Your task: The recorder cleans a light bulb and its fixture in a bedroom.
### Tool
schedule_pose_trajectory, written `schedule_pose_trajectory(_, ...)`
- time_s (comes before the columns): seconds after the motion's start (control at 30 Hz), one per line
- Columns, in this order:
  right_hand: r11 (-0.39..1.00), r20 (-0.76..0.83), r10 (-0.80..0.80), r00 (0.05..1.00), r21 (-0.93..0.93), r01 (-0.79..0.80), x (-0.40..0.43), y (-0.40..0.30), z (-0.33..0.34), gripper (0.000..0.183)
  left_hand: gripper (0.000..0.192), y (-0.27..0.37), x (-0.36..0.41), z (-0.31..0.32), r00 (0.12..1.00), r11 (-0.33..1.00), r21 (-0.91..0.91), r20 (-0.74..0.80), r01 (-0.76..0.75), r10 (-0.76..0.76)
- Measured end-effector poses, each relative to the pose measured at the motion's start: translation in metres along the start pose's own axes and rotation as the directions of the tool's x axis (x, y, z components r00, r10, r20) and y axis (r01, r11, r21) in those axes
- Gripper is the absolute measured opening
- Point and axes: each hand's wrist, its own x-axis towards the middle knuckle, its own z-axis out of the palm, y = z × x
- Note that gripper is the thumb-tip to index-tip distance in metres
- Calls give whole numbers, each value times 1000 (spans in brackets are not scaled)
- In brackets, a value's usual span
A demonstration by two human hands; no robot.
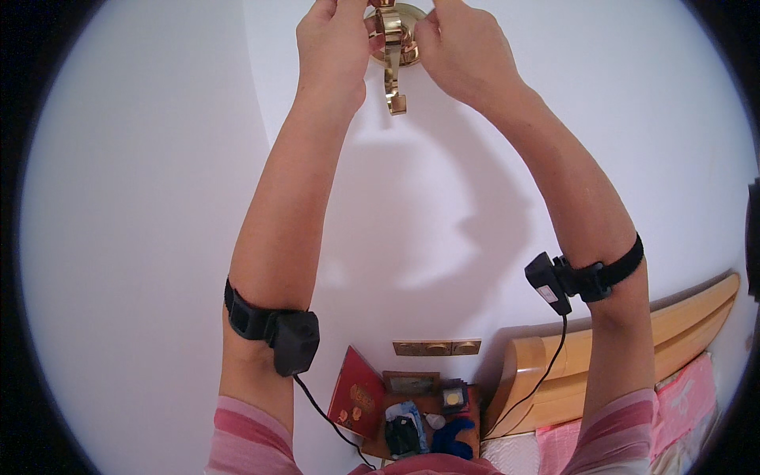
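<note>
A polished brass wall lamp fixture (392,44) is mounted on the white wall at the top edge of the view, its curved arm hanging down to a curled end. My left hand (332,47) is at the fixture's left side, with fingers curled in behind the brass arm. Close against the right side of the round backplate (411,52) is my right hand (466,50), its fingers bent. The upper frame edge cuts off both hands' fingertips and the fixture's top, so what the right fingers hold is hidden.
Below stands a wooden nightstand (374,446) with a light bulb (434,421), dark blue cloth item (452,439), red folder (356,395) and small boxed item (455,399). A gold switch panel (437,348) is above it. A wooden headboard (558,368) is right. Cables (323,409) trail from forearm devices.
</note>
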Motion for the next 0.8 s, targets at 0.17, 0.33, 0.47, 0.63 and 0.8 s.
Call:
schedule_pose_trajectory(0.17, 996, -49, 44, 998, 80, -40, -4, 4, 3, 29, 37, 0, 4, 4, 997, 997, -5, -27, 79, -79)
schedule_pose_trajectory(0.33, 983, 79, 180, 980, 16, -182, 0, 1, 1, 33, 36, -3, 6, -1, 999, 997, -62, -3, 44, -44)
schedule_pose_trajectory(0.47, 990, 24, 24, 999, 140, -27, -5, 2, 0, 38, 36, -3, 5, -3, 999, 999, 3, -10, 47, -47)
schedule_pose_trajectory(0.63, 981, 77, 91, 993, 163, -103, 0, 1, -1, 38, 35, -2, 3, -1, 999, 999, -55, 38, 3, -1)
schedule_pose_trajectory(0.8, 979, 62, 99, 993, 175, -109, -2, 2, 0, 34, 35, -8, 15, -7, 997, 996, -61, 45, 69, -66)
